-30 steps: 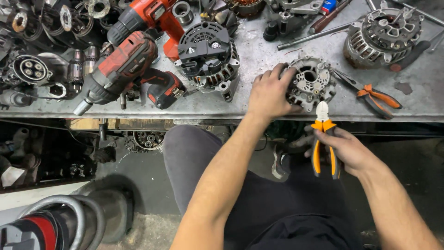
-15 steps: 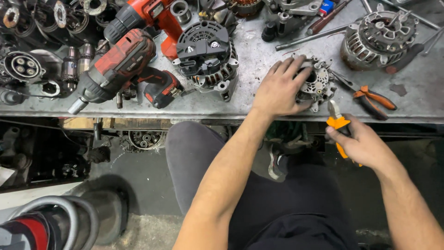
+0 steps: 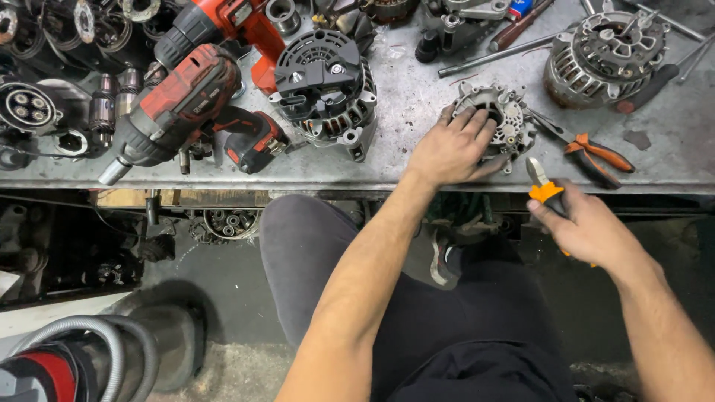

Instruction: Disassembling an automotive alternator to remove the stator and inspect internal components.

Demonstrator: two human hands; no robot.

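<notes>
Right hand (image 3: 588,223) with raised pliers (image 3: 542,186), nearer housing (image 3: 506,119).

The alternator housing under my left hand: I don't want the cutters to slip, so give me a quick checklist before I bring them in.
1. Left hand steadying the alternator housing: ok, palm and fingers rest on it.
2. Housing fully on the workbench: ok, though near the front edge.
3. Right hand gripping the orange-handled cutters: ok.
4. Cutter jaws open: cannot tell.
5. Path clear: not ok, the orange-handled pliers lie beside the housing.
</notes>
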